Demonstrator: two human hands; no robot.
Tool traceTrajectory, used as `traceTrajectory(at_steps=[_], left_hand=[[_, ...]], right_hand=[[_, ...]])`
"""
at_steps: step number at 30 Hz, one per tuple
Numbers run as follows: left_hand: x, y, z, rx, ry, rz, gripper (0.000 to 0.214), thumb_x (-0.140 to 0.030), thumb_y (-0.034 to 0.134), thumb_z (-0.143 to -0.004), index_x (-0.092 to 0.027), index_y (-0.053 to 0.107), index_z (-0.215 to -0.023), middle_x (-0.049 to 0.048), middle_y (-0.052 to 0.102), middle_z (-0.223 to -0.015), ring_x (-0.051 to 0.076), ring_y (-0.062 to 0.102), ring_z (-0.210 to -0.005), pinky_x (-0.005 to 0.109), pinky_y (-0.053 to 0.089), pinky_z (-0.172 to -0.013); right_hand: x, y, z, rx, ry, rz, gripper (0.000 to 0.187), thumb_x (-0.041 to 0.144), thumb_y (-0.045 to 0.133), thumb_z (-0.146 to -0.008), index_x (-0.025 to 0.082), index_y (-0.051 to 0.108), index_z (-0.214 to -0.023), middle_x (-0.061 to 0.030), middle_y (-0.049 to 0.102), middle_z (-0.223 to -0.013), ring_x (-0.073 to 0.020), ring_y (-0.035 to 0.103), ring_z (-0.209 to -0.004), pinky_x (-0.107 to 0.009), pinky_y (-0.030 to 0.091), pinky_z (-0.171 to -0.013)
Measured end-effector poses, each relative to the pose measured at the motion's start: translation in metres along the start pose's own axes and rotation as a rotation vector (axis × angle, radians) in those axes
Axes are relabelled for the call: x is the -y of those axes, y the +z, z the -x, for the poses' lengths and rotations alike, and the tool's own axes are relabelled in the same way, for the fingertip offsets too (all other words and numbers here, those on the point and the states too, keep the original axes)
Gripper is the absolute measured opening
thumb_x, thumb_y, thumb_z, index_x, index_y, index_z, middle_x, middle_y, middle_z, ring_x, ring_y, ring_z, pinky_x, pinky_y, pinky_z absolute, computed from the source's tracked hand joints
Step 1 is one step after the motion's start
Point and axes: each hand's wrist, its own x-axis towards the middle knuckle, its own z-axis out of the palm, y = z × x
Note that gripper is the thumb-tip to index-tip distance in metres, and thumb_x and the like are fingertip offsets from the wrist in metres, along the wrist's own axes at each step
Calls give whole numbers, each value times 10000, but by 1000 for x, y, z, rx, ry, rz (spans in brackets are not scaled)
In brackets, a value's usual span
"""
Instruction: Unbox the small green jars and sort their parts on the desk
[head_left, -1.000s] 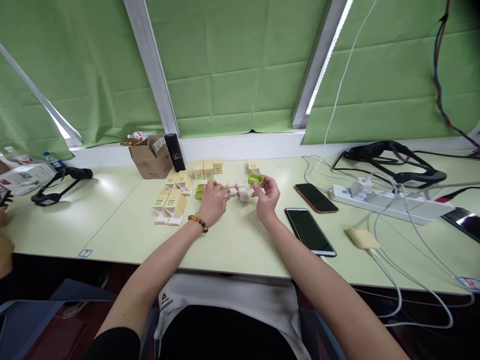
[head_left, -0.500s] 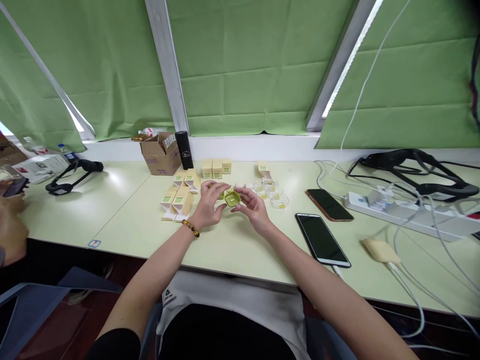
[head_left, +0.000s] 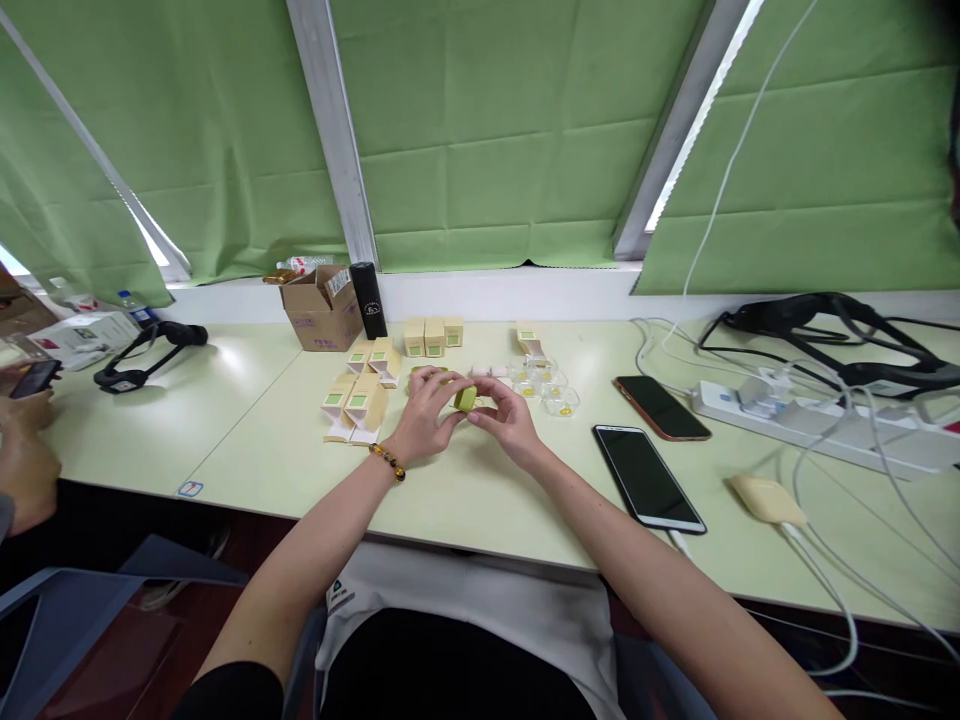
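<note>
**Both hands closed on a small green case**

Nearest the person, a beaded bracelet (head_left: 389, 461) sits on the left wrist. Just beyond it the left hand (head_left: 422, 412) and the right hand (head_left: 507, 421) meet above the pale green table (head_left: 465, 505). Between them is the small green case (head_left: 465, 398). Each hand has its fingertips curled in and pinched against one side of the case, so neither is spread open. Whether the case rests on the table or is lifted off it cannot be told.

To the right of the right hand, well apart from it, a black phone (head_left: 649, 478) lies flat, with a second phone (head_left: 661, 407) just past it. Close to the left of the left hand lies a cluster of cream boxes (head_left: 358, 400) with green labels. Just beyond the right hand stand several clear cups (head_left: 545, 385). Farther past the hands is a row of three boxes (head_left: 433, 335), then an open cardboard carton (head_left: 322, 310) with a black cylinder (head_left: 370, 287) beside it. At the far left edge, another person's hand (head_left: 22, 450) shows.
</note>
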Motion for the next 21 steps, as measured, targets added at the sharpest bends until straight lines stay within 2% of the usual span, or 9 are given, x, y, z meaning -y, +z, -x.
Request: traceTrajectory(at_steps=[3,8,14,17,21], left_hand=[[0,1,0,-31,-40,37,448,-287,663,-956,-225,566,-1390,139,641,-1300,331,438,-1246,549,443,-1077],[2,2,1,-24,-83,83,418,-363,648,-972,-215,559,-1352,140,649,-1285,326,437,-1245,539,442,-1082],[4,1,1,-6,-109,70,412,-431,625,-991,-205,597,-1334,140,668,-1287,328,443,-1266,544,442,-1099],[5,2,1,-3,-128,1,380,-429,598,-1009,-196,645,-1305,144,682,-1285,335,456,-1284,561,440,-1106],[4,4,1,-74,-113,-41,409,-388,628,-1002,-189,622,-1359,142,704,-1249,326,471,-1263,545,457,-1085]], right_hand=[[-1,2,0,4,3,19,528,437,889,-739,289,676,-1199,-83,637,-1260,-266,591,-1183,-398,637,-871],[-5,3,0,-65,-1,78,472,413,874,-743,290,670,-1150,-68,633,-1236,-247,592,-1141,-403,632,-876],[0,2,1,-67,-42,82,455,444,853,-789,282,636,-1154,-63,648,-1238,-243,651,-1153,-450,597,-1008],[3,2,2,-70,-60,99,443,458,825,-827,283,632,-1185,-71,670,-1261,-252,651,-1197,-458,579,-1047],[4,3,3,-86,-80,137,411,428,798,-869,289,640,-1222,-74,673,-1275,-255,656,-1220,-479,565,-1087]])
